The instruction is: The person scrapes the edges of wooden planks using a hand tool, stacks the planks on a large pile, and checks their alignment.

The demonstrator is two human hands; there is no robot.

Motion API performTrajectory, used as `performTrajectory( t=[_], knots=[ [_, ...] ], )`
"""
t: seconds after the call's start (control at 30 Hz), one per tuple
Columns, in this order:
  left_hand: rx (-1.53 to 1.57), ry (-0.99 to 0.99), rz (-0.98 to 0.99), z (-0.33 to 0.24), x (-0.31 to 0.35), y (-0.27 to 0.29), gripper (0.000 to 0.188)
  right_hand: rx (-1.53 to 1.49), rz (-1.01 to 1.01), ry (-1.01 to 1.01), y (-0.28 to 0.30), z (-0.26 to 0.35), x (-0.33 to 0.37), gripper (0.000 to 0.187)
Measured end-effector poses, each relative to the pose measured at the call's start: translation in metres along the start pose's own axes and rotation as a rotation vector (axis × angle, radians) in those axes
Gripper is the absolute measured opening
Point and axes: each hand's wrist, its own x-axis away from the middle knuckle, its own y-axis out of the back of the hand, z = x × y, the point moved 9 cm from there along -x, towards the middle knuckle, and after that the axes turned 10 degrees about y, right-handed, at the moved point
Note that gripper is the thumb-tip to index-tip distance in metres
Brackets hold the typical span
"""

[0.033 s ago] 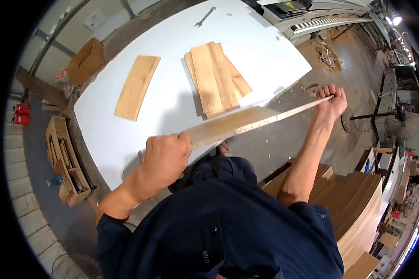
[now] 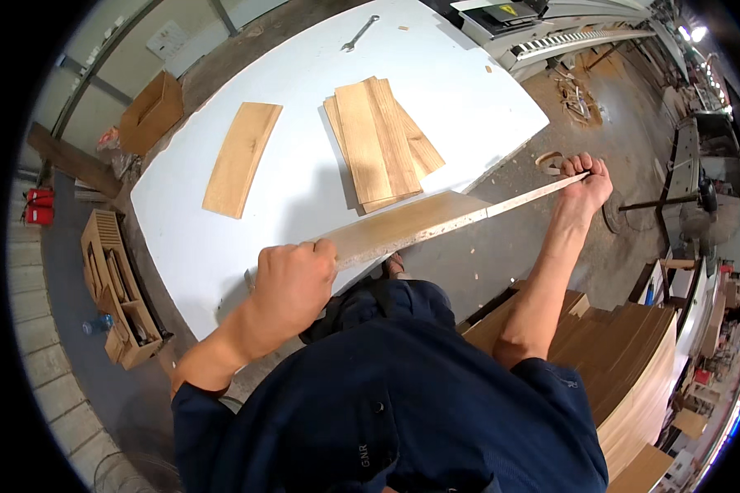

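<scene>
Running lengthwise rightward and away from your left hand (image 2: pixel 292 283), clasped round its near end: tan, flat wooden board (image 2: pixel 411 223), by the smooth white counter (image 2: pixel 304 82); right hand (image 2: pixel 585 179) clenched on thin pale strip (image 2: pixel 534 195) beyond.

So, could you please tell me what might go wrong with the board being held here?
Possible splinters: the bare left hand and right hand grip the held board, whose edge looks rough. Bumping: it appears near the stacked boards on the white table and might knock them, though the gap is hard to judge.
</scene>
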Motion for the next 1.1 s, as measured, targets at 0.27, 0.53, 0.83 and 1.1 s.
performTrajectory(
  t=[0.27,0.53,0.83,1.1],
  knots=[
    [-0.036,-0.013,0.044,-0.011,-0.008,-0.002,0.013,-0.062,0.044,-0.094,0.031,-0.010,-0.038,0.026],
    [-0.131,0.333,0.187,0.132,0.018,-0.025,0.015,0.378,-0.430,0.466,0.193,0.152,-0.075,0.028],
    [1.368,0.595,0.128,0.130,-0.111,-0.137,0.034,0.295,0.290,-0.350,0.067,-0.078,0.029,0.041],
    [0.934,0.054,-0.102,0.043,-0.094,-0.112,0.059,0.161,0.494,-0.752,-0.036,-0.157,0.195,0.044]
  ],
)
